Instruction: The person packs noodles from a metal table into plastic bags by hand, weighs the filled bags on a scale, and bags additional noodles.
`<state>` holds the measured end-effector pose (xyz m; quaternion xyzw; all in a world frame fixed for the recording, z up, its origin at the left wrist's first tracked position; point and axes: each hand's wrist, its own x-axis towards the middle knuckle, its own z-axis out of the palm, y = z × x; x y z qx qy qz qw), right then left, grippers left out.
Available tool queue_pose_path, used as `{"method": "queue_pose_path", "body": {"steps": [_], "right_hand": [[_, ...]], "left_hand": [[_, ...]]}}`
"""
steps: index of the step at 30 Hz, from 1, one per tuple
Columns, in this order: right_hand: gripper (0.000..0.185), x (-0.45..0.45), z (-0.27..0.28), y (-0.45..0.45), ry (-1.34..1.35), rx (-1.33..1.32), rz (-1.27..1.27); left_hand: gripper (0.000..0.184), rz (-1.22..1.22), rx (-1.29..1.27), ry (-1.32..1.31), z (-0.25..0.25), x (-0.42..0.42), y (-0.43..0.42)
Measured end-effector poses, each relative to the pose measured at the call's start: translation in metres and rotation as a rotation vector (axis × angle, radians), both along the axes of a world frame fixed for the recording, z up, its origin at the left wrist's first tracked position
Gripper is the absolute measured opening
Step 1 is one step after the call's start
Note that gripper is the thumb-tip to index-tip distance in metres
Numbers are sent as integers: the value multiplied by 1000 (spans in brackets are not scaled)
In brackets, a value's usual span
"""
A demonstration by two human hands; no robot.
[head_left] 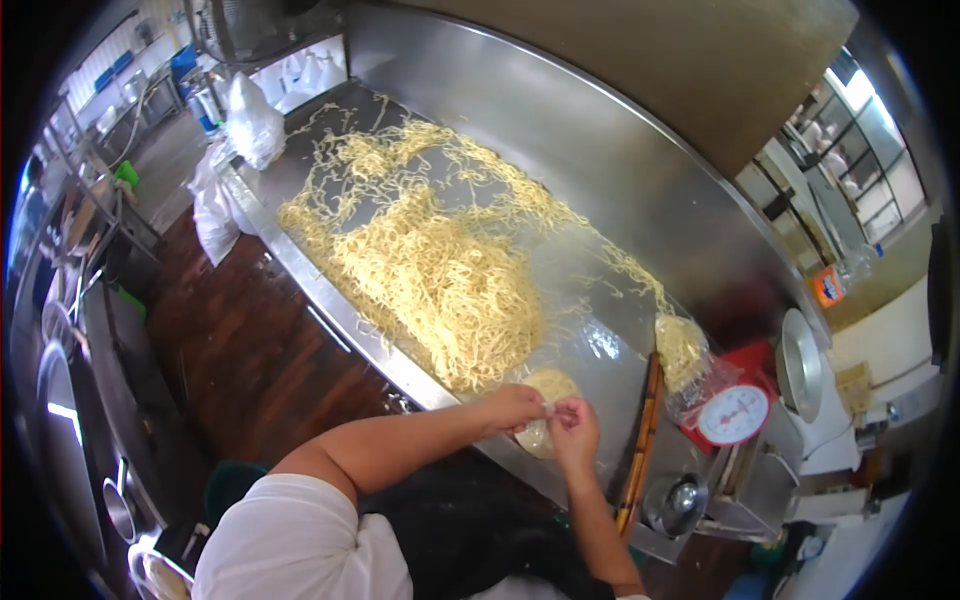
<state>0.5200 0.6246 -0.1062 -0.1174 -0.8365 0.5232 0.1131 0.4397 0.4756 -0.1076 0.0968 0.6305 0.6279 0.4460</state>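
Observation:
My left hand (512, 408) and my right hand (574, 428) are close together at the front edge of a metal table. Both have their fingers pinched on the gathered top of a clear plastic bag of noodles (537, 440). The bag rests on the table beneath them, partly hidden by my hands. Just beyond it lies a large heap of loose yellow noodles (440, 290). To the right, another plastic bag with noodles (682, 355) sits against a red scale (735, 413) with a round white dial.
A long brown bamboo-like pole (643, 440) lies right of my hands, beside a metal bowl (676, 503). A raised steel wall (560, 130) bounds the table's back. White plastic bags (252, 122) hang at the far left corner. A metal basin (799, 365) leans behind the scale.

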Motion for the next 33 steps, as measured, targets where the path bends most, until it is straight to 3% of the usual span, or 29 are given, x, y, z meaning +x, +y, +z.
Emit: {"method": "queue_pose_path", "body": {"steps": [1, 2, 5, 6, 9, 12, 14, 18, 22, 25, 26, 28, 29, 30, 31, 33], "right_hand": [[29, 0, 0, 5, 31, 26, 44], [28, -3, 1, 9, 65, 53, 93], [21, -7, 30, 12, 147, 298, 202], [19, -7, 37, 15, 130, 355, 258], [18, -11, 44, 41, 37, 502, 367], [20, -10, 61, 67, -76, 636, 389], [20, -5, 81, 62, 47, 656, 464], [23, 2, 97, 34, 182, 416, 632], [21, 2, 103, -30, -114, -79, 713], [18, 6, 108, -106, -109, -271, 797], [14, 2, 106, -129, -40, -279, 920], [13, 11, 108, -185, -123, -127, 1032], [13, 18, 107, -207, -158, -50, 1067], [14, 23, 99, -225, -201, -67, 1170], [13, 32, 97, -242, -203, -12, 1237], [13, 49, 90, -272, -218, 53, 1313]], "left_hand": [[21, -6, 158, -424, 8, 0, -2], [29, 64, 207, -568, 17, 7, 3], [27, 69, 183, -514, 14, 7, 8], [24, -70, 43, -265, -5, -4, 8], [24, 26, -390, 819, 29, 10, 12], [40, -148, -567, 791, 32, 15, 34], [48, -183, -412, 886, 47, 28, 36], [32, 28, -173, 815, 57, 54, 21], [31, 451, -1, 740, 41, 86, -36], [46, 683, -143, 347, 74, 136, -121], [53, 768, -160, 362, 79, 161, -152], [45, 988, -293, 433, 55, 215, -201], [42, 1074, -349, 374, 77, 255, -232], [39, 1243, -456, 414, 20, 278, -246], [26, 1248, -697, 304, 78, 324, -275], [23, 1440, -825, 402, 66, 388, -321]]}}
